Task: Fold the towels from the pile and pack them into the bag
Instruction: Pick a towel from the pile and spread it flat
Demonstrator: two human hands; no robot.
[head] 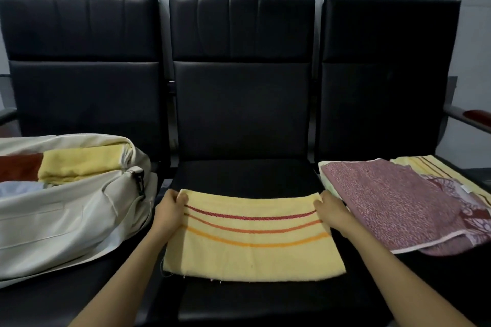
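Note:
A yellow towel (252,247) with red and orange stripes lies folded flat on the middle seat. My left hand (171,207) pinches its far left corner. My right hand (330,208) grips its far right corner. On the left seat lies an open cream bag (66,223) holding a folded yellow towel (79,164), a rust-red towel (18,167) and a pale blue one (21,188). The pile on the right seat has a mauve patterned towel (393,207) on top of a yellow striped towel (435,170).
Three joined black padded seats (241,109) stand against a grey wall. A metal armrest with a wooden top (475,115) juts out at the far right. The back of the middle seat pad behind the towel is bare.

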